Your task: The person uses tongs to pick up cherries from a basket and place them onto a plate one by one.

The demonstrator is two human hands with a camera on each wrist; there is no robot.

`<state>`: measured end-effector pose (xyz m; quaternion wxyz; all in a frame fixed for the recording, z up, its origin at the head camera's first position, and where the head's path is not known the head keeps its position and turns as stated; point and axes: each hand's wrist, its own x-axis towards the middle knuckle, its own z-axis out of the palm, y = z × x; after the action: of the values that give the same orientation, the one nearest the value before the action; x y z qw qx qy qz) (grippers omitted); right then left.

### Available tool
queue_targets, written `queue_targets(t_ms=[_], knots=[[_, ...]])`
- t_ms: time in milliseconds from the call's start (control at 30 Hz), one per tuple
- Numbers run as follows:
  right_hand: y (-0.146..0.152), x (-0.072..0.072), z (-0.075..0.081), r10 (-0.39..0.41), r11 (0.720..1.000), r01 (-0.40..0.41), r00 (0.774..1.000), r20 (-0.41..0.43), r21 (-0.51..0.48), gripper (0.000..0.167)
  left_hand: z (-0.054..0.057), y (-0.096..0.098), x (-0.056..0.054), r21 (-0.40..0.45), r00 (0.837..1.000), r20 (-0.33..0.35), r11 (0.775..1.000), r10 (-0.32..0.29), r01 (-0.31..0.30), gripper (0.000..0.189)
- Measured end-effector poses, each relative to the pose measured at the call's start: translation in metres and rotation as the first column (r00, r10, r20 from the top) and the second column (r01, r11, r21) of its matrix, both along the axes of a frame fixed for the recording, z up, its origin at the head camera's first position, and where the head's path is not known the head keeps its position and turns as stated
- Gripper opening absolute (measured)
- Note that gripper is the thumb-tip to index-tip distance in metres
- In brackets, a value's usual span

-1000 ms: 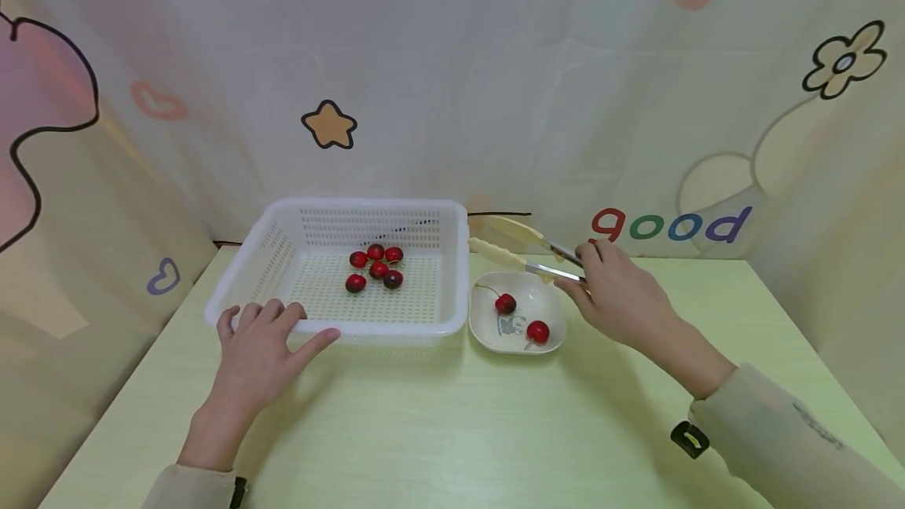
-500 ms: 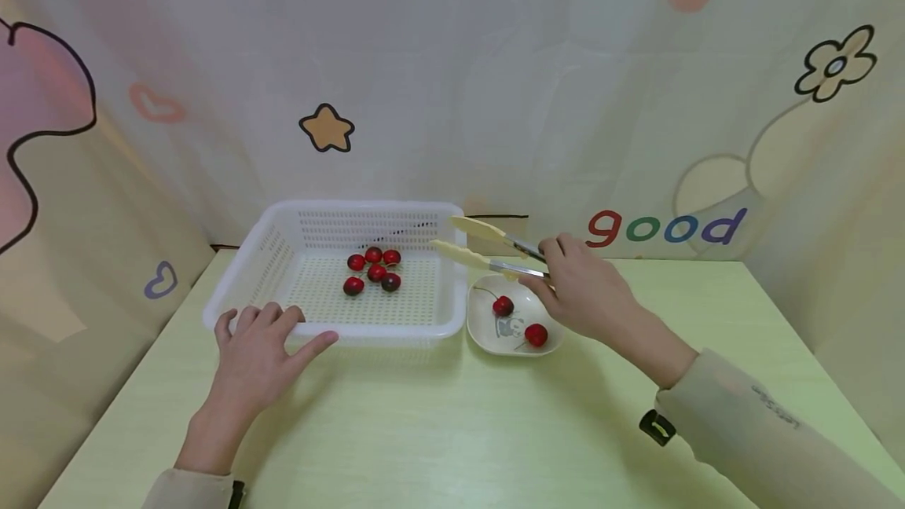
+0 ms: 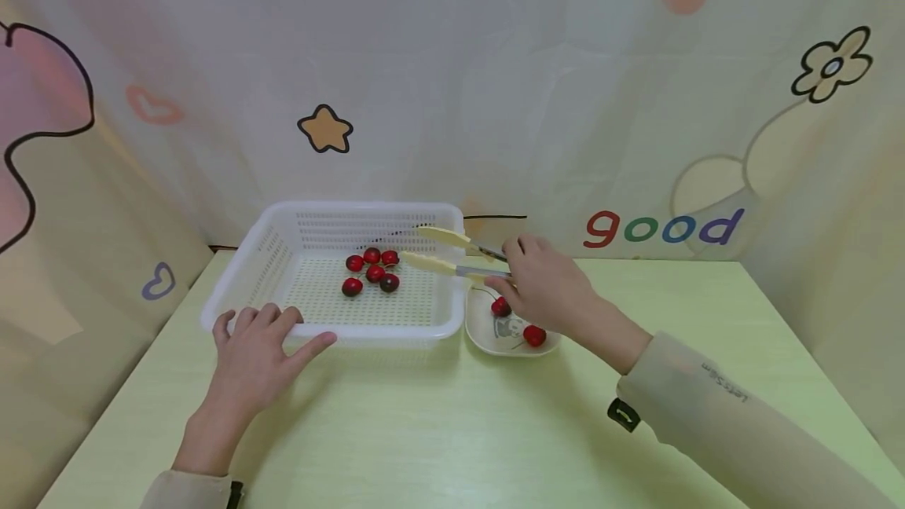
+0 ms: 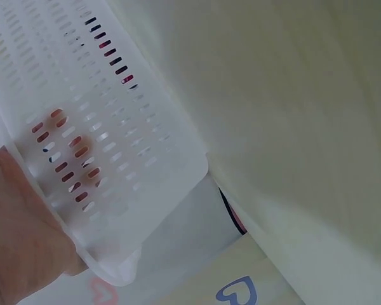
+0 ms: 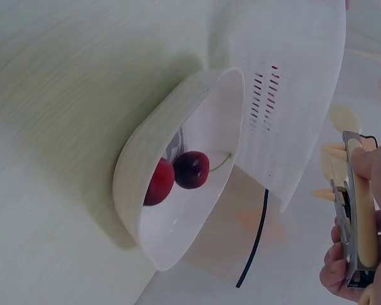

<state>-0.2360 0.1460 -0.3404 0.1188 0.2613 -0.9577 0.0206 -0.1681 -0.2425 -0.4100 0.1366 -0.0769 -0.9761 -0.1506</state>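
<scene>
My left hand (image 3: 258,356) grips the near rim of a white plastic basket (image 3: 452,327), fingers over the edge and thumb outside. Several dark red cherries (image 3: 375,274) lie grouped on the basket's slotted floor. In my right hand (image 3: 547,285) is a pair of tongs (image 3: 459,269) with cream tips and metal arms. The tong tips are spread apart, with nothing between them, over the basket's right part, just right of the cherries. Below the right hand stands a small white dish (image 3: 488,342) holding two cherries, also seen in the right wrist view, where the dish (image 5: 197,229) is close.
The pale green table (image 3: 424,430) extends in front of the basket and dish and to the right. A printed curtain (image 3: 495,100) hangs right behind them. The dish stands close against the basket's right side.
My right hand has moved left with the tongs, from above the dish's far side to over the basket. The left hand stays on the rim; the cherries lie as before.
</scene>
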Motion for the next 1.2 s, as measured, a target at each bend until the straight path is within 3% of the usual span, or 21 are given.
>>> queue_targets(t_ms=[300, 567, 800, 1200], knots=[[-0.026, -0.005, 0.006, 0.045, 0.997, -0.043, 0.998, -0.035, 0.057, 0.050, 0.000, 0.000, -0.001, 0.000, 1.000, -0.004, 1.000, 0.003, -0.003, 0.062], [-0.050, -0.012, 0.010, -0.008, 0.988, 0.002, 0.999, 0.038, 0.155, 0.056, 0.001, 0.000, 0.000, 0.008, 1.000, -0.003, 1.000, -0.002, 0.002, 0.062], [-0.063, -0.016, 0.011, -0.006, 0.985, -0.004, 0.998, 0.056, 0.170, 0.051, 0.001, 0.001, 0.000, 0.005, 1.000, -0.004, 1.000, -0.003, 0.003, 0.062], [-0.091, -0.022, -0.004, 0.022, 0.984, -0.031, 0.998, 0.056, 0.178, 0.047, 0.001, 0.000, 0.000, 0.006, 1.000, -0.006, 1.000, -0.006, 0.006, 0.061]])
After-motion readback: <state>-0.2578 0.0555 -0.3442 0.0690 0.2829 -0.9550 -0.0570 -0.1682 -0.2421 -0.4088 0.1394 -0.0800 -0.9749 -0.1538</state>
